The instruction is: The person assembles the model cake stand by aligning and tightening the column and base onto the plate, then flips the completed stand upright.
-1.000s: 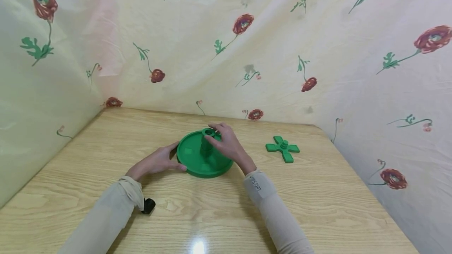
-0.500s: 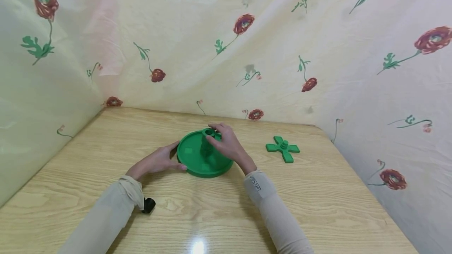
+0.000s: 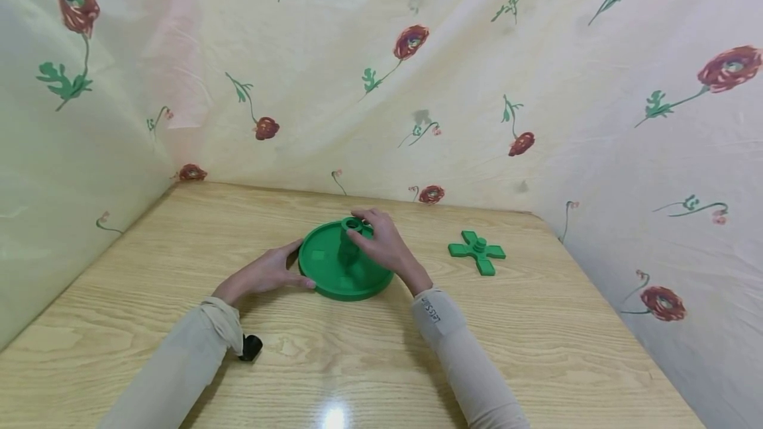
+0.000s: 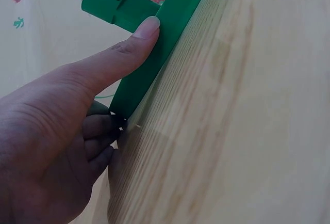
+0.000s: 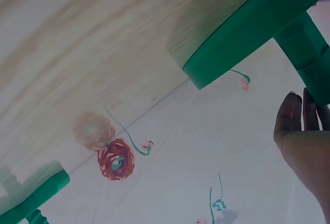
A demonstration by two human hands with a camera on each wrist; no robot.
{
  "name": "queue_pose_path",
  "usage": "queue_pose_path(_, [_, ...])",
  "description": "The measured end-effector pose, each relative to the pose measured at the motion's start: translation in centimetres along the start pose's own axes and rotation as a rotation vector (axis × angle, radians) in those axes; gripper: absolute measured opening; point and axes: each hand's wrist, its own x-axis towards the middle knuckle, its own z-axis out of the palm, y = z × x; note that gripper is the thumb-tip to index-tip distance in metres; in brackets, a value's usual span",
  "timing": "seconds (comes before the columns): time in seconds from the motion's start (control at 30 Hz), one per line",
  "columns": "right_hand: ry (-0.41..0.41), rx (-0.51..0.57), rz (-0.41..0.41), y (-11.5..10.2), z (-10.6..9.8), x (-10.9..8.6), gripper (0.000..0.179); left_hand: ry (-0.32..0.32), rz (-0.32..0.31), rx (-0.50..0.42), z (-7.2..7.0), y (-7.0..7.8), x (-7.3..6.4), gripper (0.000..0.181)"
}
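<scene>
A round green tray (image 3: 322, 273) with a raised rim lies on the table. From its middle rises an upright green hollow post (image 3: 350, 234), marked with small digits in the right wrist view. My left hand (image 3: 271, 271) grips the tray's left rim, thumb on the near side and fingers round the far side; the left wrist view shows the thumb (image 4: 147, 28) against the tray's edge. With my right hand (image 3: 384, 240) I hold the post near its top, thumb in front and fingers behind. The post's far side is hidden by that hand.
A green cross-shaped piece (image 3: 479, 253) with a short threaded stub lies to the right of the tray. A small black object (image 3: 252, 348) sits beside my left sleeve. Flowered cloth (image 3: 334, 85) hangs behind and beside the wooden table (image 3: 369, 363).
</scene>
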Motion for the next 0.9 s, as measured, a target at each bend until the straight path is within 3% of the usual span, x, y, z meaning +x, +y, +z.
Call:
queue_pose_path(0.27, [0.001,-0.023,0.069,-0.36,-0.06,-0.05,0.046,-0.002,0.001,-0.006,-0.02,-0.14,0.06,0.109])
queue_pose_path(0.53, [-0.006,-0.021,0.012,-0.07,-0.1,0.03,0.043,-0.004,-0.023,0.0,0.0,0.01,0.03,0.111])
queue_pose_path(0.77, [0.012,-0.012,0.058,-0.33,-0.15,-0.05,0.045,0.0,-0.014,0.017,-0.07,-0.08,0.04,0.11])
queue_pose_path(0.9, [0.006,-0.013,0.037,-0.23,-0.14,-0.02,0.044,-0.001,-0.011,0.012,-0.12,-0.07,0.03,0.11])
